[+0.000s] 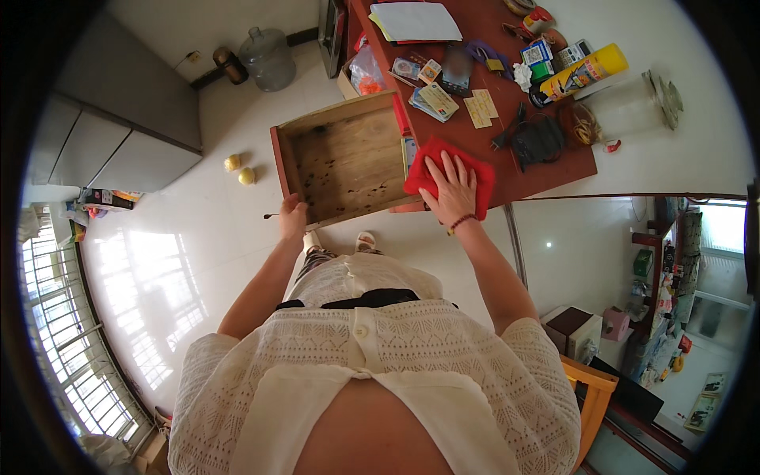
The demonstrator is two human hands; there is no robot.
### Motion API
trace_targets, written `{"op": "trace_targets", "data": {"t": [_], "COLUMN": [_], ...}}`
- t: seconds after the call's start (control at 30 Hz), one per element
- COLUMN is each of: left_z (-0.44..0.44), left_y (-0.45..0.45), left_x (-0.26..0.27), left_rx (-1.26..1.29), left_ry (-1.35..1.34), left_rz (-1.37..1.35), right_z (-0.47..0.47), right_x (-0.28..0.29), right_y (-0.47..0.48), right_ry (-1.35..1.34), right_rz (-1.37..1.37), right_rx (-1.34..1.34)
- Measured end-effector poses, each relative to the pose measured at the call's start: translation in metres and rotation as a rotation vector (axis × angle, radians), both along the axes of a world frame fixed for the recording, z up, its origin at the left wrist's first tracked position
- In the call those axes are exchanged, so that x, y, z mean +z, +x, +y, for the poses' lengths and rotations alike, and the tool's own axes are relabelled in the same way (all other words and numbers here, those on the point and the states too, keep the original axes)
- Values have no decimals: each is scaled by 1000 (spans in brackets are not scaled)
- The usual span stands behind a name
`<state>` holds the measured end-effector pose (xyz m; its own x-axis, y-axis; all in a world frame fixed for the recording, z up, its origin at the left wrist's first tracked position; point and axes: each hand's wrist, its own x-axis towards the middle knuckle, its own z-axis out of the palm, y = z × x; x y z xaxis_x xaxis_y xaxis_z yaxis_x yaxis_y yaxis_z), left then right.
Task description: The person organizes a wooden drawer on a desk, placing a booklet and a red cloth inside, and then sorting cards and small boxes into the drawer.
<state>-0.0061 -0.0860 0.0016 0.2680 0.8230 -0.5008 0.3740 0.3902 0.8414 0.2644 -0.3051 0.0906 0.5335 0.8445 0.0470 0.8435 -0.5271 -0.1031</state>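
My left hand [293,217] grips the front corner of a wooden drawer [350,151], pulled out and tilted beside the red table. Dark specks lie scattered on the drawer's bare bottom. My right hand [452,189] lies flat with spread fingers on a red cloth [484,184] at the table's near edge [537,184]. Just beyond the cloth are a stack of cards [438,101], two yellowish cards [481,108] and a black cord with a plug and a black pouch-like item [537,139].
Farther along the table stand papers [415,22], a padlock [494,65], a yellow spray can [585,74] and a glass jar [629,110]. Two round yellowish fruits [246,175] lie on the floor. A large water bottle [267,62] stands by the wall. A wooden chair [588,386] is at the lower right.
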Motion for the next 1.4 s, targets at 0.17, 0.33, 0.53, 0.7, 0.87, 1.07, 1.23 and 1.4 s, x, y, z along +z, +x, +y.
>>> {"op": "trace_targets", "data": {"t": [0.17, 0.33, 0.53, 0.7, 0.87, 1.07, 1.23, 1.4], "left_z": [-26, -50, -71, -76, -73, -72, -72, -65], "left_y": [61, 117, 159, 185, 209, 227, 226, 197], "left_x": [28, 71, 86, 83, 78, 87, 75, 81], "left_rx": [-291, -514, -931, -1290, -1396, -1494, -1483, -1547], "left_ry": [-130, -392, 55, 652, 750, 935, 1139, 1137], "left_rz": [-41, -184, -321, -217, -30, 69, 172, 186], "right_z": [29, 13, -28, -14, 4, 13, 23, 13], "right_x": [-3, -2, 2, -2, -2, -8, -15, -13], "right_y": [11, 4, -19, -11, 2, 12, -9, -36], "right_ry": [50, 139, 146, 12, -36, -69, -50, 7], "right_rz": [-15, 10, 20, 20, -14, -50, -12, -35], "right_rx": [11, 76, -18, -155, -182, -267, -413, -263]}}
